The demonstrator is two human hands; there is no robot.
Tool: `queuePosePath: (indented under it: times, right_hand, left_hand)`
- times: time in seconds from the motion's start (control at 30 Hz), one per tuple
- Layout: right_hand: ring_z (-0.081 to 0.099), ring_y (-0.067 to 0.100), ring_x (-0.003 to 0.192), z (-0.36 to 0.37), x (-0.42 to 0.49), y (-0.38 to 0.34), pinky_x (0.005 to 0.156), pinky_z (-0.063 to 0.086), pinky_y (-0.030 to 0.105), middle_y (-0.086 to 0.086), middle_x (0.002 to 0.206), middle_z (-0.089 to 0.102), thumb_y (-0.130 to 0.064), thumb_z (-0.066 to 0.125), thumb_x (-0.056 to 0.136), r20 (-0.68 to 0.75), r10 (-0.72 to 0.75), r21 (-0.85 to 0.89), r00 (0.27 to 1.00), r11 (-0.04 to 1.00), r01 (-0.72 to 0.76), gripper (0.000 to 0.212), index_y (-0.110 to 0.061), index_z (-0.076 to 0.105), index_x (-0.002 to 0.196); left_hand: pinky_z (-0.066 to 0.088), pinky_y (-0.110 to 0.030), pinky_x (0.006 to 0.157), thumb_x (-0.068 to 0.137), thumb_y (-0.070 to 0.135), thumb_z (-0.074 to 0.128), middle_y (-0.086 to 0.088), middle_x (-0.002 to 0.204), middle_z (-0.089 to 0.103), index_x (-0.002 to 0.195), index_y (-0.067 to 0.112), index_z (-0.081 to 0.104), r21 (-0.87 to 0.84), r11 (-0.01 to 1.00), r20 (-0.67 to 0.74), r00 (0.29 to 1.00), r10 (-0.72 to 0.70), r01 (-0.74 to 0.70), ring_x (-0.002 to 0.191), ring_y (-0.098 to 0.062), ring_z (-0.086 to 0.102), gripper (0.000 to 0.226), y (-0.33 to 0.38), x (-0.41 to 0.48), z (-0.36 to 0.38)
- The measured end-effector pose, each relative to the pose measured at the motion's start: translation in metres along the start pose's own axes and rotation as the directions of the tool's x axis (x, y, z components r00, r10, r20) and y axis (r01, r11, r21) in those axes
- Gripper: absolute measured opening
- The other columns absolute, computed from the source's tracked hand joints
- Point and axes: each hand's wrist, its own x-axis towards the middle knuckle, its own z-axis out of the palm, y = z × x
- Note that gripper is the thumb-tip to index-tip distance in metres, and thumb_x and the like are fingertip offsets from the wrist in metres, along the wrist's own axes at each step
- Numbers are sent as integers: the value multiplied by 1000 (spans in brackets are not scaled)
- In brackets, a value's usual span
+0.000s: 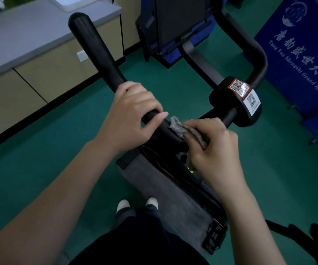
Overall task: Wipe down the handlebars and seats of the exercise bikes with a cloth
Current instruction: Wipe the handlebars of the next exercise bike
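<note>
Green flooring [49, 150] covers the room. At upper left stands a counter [20, 35] with a grey top and beige cabinet fronts. A blue banner [297, 54] with white lettering leans at upper right. An exercise bike [164, 188] occupies the centre of the view, its grey body running from below the hands toward the lower right. Its black handlebar [97, 48] extends from a rounded end at upper left down to the middle of the frame, and a second arm curves up on the right side. The left hand [133, 115] grips the handlebar partway along the left arm, with its fingers [135, 88] curled over the bar and the thumb laid along the tube, pointing toward the cloth. The right hand [215, 148] is just beside it, nearer the bike's centre, and holds a grey, fuzzy cloth [181, 127]. Its fingers are curled together around the bunched cloth, which is pressed against the top of the bar. The cloth lies between the left thumb and the black clamp block [234, 111] at the bar's centre. Two QR stickers [238, 87], one with a red border and one white, sit on top of that block. A black pedal [214, 238] shows at lower right of the bike body. Two white shoes [122, 205] stand on the floor beside the bike, below dark trouser legs
</note>
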Motion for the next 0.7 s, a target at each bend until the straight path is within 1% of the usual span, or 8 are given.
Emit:
queuePosePath:
  times: [0.07,0.17,0.27,0.4,0.53,0.63,0.67,0.7]
  right_hand:
    - [56,18,80,-4,4,6,75,35,7,-20,74,52,1,68,78,31,-17,-26,999,1000,17,20,-11,74,93]
    - [54,26,89,-13,15,22,74,37,21,4,82,66,3,64,82,52,-28,-133,998,991,35,18,-7,72,95]
    - [54,28,92,-18,17,32,77,36,20,8,89,68,4,64,82,-6,-32,-132,999,991,31,20,-5,71,98]
    - [58,24,91,-17,7,30,80,39,17,0,88,68,3,68,79,-4,-52,-34,999,998,52,21,-9,73,95]
    - [58,24,90,-25,17,41,75,35,16,-23,81,51,0,66,81,-60,-37,-15,998,999,36,21,-11,72,98]
    - [60,30,91,-26,22,47,79,43,26,-26,81,45,0,63,83,-109,1,-4,994,1000,-1,22,-10,71,101]
    - [60,30,90,-25,19,46,79,46,29,-27,80,45,1,64,82,-115,-15,12,993,1000,16,22,-9,71,99]
    - [60,30,89,-23,15,44,80,46,28,-27,80,46,2,65,80,-113,-45,27,993,998,48,22,-9,71,98]
  left_hand:
    - [27,-34,102,93,34,52,5,78,63,77,15,65,-4,1000,-3,1000,-5,5,83,-19,56,28,1,0,1]
    - [26,-33,102,93,33,52,5,78,63,77,16,65,-12,1000,-8,1000,-13,13,83,-20,56,27,1,0,1]
    - [26,-32,103,93,33,53,5,77,63,77,15,65,-14,1000,-14,1000,-18,18,82,-19,56,27,2,-1,1]
    - [25,-31,103,92,32,53,5,77,63,76,15,64,-8,1000,-19,999,-29,29,82,-18,56,26,3,-1,2]
    - [25,-31,103,92,31,53,3,77,64,76,14,65,-6,999,-23,999,-44,44,82,-19,56,27,5,0,3]
    - [25,-32,104,92,30,53,2,77,64,76,12,65,2,998,-24,998,-55,55,82,-20,56,27,6,-1,3]
    - [24,-32,104,92,30,53,2,77,64,76,12,65,6,998,-26,998,-58,58,82,-20,57,27,6,-1,3]
    - [24,-32,104,91,30,53,1,77,64,76,11,65,11,998,-26,998,-60,61,83,-20,57,27,7,-2,3]
